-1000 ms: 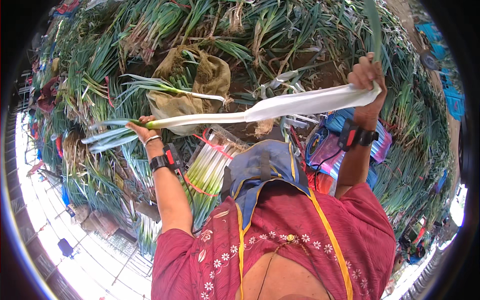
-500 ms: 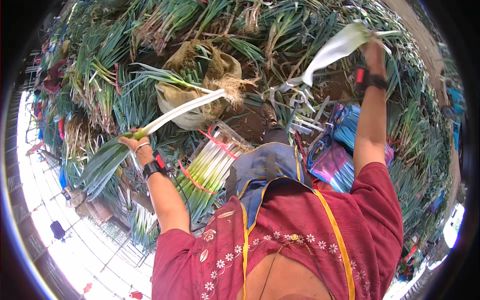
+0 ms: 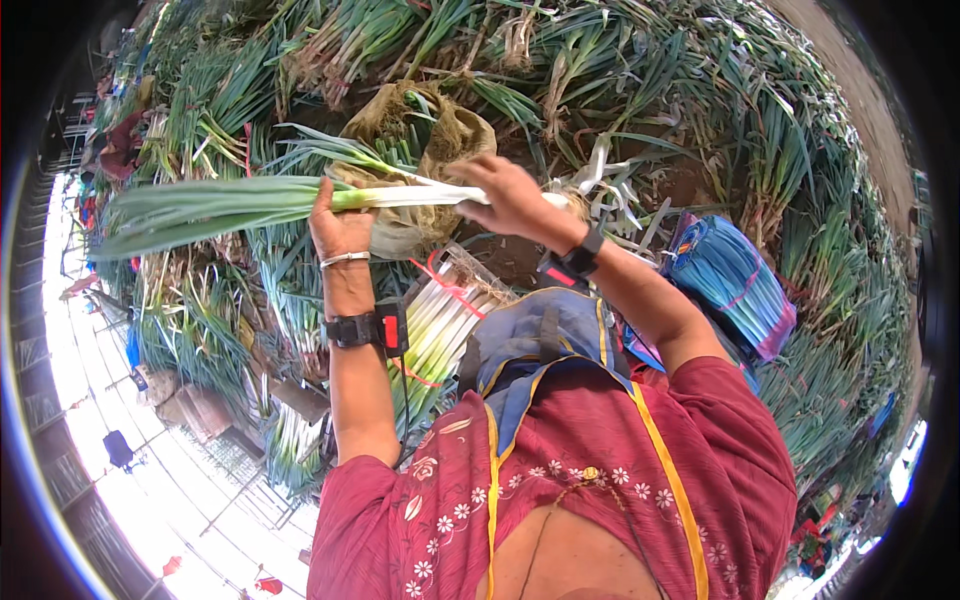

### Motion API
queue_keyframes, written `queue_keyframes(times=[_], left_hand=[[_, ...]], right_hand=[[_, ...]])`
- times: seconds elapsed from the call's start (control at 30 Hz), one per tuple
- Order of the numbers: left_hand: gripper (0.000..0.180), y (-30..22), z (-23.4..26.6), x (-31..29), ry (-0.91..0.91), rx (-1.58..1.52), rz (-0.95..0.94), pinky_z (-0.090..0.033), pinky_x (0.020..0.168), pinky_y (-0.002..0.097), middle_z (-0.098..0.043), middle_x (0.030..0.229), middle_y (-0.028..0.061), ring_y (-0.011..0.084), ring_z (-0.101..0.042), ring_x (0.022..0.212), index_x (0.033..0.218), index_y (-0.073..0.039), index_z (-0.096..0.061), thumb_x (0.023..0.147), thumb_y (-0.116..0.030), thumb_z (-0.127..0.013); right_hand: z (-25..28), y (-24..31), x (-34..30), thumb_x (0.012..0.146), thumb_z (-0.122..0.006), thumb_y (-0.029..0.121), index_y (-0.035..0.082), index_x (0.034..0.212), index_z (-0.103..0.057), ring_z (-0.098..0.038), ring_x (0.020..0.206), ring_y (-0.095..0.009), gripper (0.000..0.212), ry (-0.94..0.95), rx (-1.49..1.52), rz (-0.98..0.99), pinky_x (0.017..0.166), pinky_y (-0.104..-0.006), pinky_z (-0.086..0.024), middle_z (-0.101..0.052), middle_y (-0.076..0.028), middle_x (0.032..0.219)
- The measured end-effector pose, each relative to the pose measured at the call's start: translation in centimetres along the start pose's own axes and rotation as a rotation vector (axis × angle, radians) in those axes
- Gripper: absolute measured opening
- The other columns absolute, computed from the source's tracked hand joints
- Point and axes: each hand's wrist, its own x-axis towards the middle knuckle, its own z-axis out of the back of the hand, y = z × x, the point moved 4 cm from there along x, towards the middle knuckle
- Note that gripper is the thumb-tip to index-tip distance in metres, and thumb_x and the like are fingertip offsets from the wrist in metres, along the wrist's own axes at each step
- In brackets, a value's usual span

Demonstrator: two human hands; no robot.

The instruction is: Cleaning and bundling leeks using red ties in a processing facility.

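A long leek lies level across the view, its green leaves out to the left and its white stalk pointing right. My left hand is wrapped round it where the leaves meet the stalk. Over the white part, towards the root end, hovers my right hand with its fingers stretched and somewhat apart; whether they touch the stalk I cannot tell. The pale roots show just past my right hand. Behind the stalk sits a tan mesh sack with green leaves in and against it.
A bundle of trimmed leeks tied with red string lies just before me. To the right is a stack of blue and pink plastic packs. Heaps of leeks surround me, and white peelings litter the brown ground.
My right hand has come in from the far right to the leek's white stalk, and the white peeled layer has left it. My left hand has moved up and right, turning the leek level.
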Motion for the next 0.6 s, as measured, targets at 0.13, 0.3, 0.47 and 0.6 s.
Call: queue_keyframes(times=[0.13,0.3,0.47,0.6], left_hand=[[0.032,2.7,-2.0,-1.1,0.061,0.033,0.115,-0.043,0.090,0.0557,-0.059,0.098,0.0046,0.0230,-0.057,0.090,0.106,-0.012,-0.057,0.082,-0.025,-0.074],[0.036,3.9,-2.9,-1.4,0.112,0.099,0.160,-0.045,0.088,0.0535,-0.054,0.108,0.0049,0.0243,-0.054,0.094,0.111,-0.014,-0.055,0.082,-0.023,-0.075],[0.036,3.9,-4.5,-2.5,0.117,0.181,0.179,-0.045,0.085,0.0503,-0.051,0.106,0.0030,0.0230,-0.054,0.092,0.110,-0.017,-0.054,0.081,-0.021,-0.076],[0.040,4.4,-5.4,-2.5,0.106,0.193,0.179,-0.045,0.092,0.0526,-0.055,0.110,0.0066,0.0290,-0.055,0.098,0.115,-0.010,-0.054,0.082,-0.020,-0.075]], right_hand=[[-1.8,2.3,0.3,0.076,-0.074,0.021,0.012,0.126,-0.054,-0.059,0.101,-0.034,0.054,0.071,0.067,-0.023,0.085,-0.0414,-0.051,-0.058,-0.014,0.113],[-0.7,1.8,0.4,0.078,-0.068,0.011,0.010,0.129,-0.052,-0.060,0.105,-0.031,0.053,0.174,0.372,-0.061,0.090,-0.0385,-0.049,-0.058,-0.016,0.117],[1.9,-0.4,0.1,0.088,-0.054,0.006,0.005,0.129,-0.053,-0.060,0.104,-0.018,0.041,0.415,0.714,-0.270,0.089,-0.0316,-0.049,-0.063,-0.009,0.117],[2.4,-1.2,-0.6,0.094,-0.055,0.017,0.005,0.128,-0.055,-0.060,0.100,-0.014,0.036,0.459,0.980,-0.509,0.085,-0.0297,-0.053,-0.063,-0.006,0.114]])
